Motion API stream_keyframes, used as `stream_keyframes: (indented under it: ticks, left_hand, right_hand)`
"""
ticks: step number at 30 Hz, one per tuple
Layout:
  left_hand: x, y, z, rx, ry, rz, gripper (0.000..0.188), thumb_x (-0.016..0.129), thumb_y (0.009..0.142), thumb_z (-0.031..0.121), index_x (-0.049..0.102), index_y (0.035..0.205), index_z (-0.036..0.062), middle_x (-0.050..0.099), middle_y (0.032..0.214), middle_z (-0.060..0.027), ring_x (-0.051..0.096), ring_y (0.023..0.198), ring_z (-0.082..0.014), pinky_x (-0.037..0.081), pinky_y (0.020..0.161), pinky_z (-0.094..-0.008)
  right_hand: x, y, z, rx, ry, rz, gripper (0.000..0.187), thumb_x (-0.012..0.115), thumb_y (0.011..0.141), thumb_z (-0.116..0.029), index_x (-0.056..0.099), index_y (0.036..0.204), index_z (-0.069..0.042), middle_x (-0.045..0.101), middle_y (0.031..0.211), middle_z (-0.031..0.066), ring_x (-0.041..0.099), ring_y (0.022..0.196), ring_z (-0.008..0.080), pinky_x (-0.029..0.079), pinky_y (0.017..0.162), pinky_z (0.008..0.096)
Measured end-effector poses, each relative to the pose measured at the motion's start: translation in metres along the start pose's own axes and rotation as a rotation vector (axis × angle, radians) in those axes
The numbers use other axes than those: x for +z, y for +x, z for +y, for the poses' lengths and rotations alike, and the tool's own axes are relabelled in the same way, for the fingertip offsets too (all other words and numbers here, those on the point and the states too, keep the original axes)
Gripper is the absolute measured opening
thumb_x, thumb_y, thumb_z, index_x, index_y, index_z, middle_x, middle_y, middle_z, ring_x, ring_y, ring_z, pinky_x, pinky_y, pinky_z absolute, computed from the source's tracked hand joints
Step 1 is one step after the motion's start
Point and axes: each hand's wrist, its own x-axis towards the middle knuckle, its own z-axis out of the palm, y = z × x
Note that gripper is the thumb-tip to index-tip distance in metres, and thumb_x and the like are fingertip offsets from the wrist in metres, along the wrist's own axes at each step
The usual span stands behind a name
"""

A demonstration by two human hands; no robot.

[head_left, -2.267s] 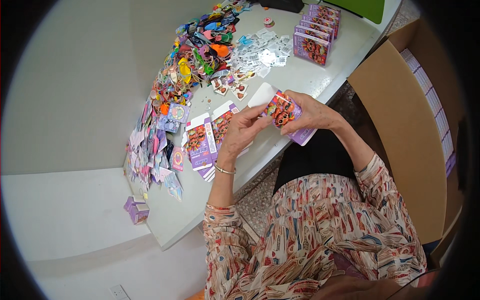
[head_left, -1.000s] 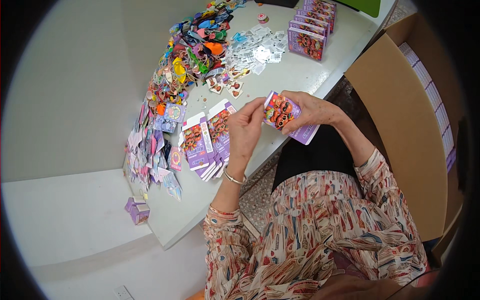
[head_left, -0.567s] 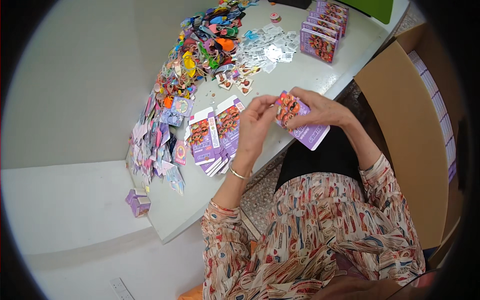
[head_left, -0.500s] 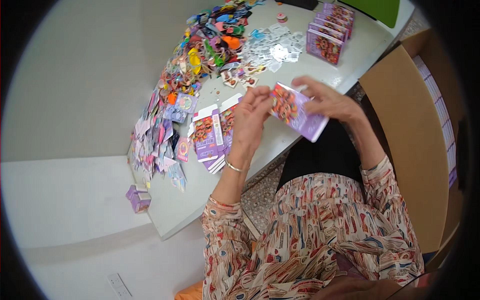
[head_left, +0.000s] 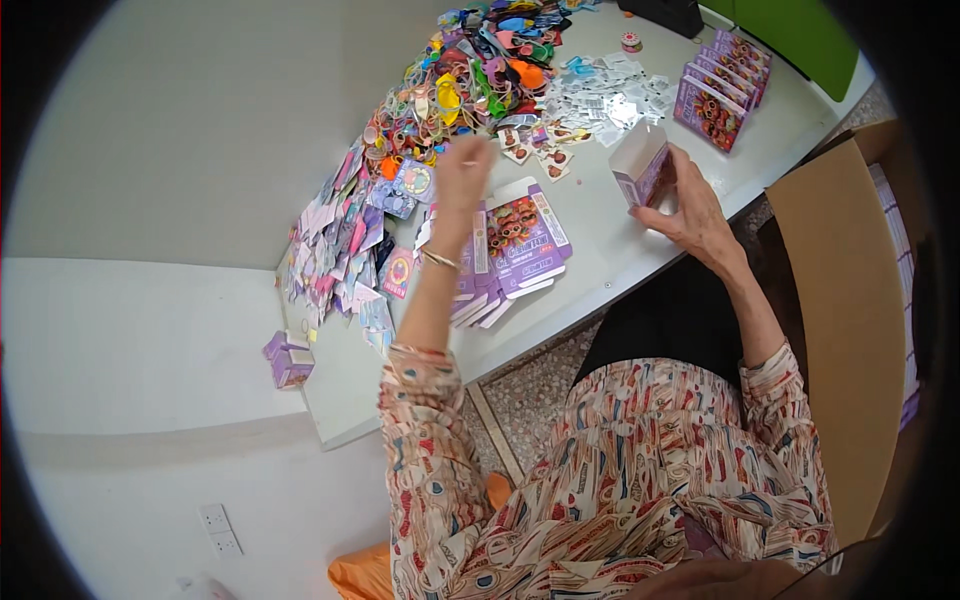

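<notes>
1. The small purple carton (head_left: 643, 165) stands folded up on the white table (head_left: 620, 250), at its right side, near the person.
2. The right hand (head_left: 690, 205) grips the carton from the near side, fingers wrapped around its lower edge.
3. The left hand (head_left: 462, 180) is raised over the table's middle, fingers loosely curled and holding nothing that I can make out, just near the heap of colourful trinkets (head_left: 460, 80).
4. Flat purple carton blanks (head_left: 515, 245) lie below that hand; finished boxes (head_left: 720, 85) stand in a row at far right.
5. Judging by this, the carton is formed and awaits filling; next comes picking one trinket cleanly from the tangle.
</notes>
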Motion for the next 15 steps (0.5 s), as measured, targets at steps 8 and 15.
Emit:
stream_keyframes:
  ticks: [8,15]
  left_hand:
    - [-0.087,0.036,-0.105,-0.254,1.003,-0.07,0.063,0.081,0.062,0.042,0.06,0.108,0.0054,0.061,0.115,-0.019,0.048,0.113,-0.0433,0.039,0.089,-0.055]
    - [-0.087,0.036,-0.133,-0.077,1.119,0.122,0.058,0.078,0.065,0.036,0.057,0.111,0.0077,0.06,0.116,-0.0168,0.047,0.115,-0.0407,0.035,0.092,-0.0564]
  right_hand:
    - [0.006,-0.009,0.012,-0.032,-0.072,-0.02,0.081,0.075,0.073,-0.029,0.037,0.136,0.005,0.051,0.12,0.0233,0.051,0.112,0.0352,0.041,0.098,0.0399]
    - [0.007,-0.013,0.014,-0.097,-0.068,0.028,0.079,0.074,0.073,-0.025,0.037,0.135,0.006,0.052,0.118,0.0234,0.051,0.109,0.0354,0.042,0.097,0.0403]
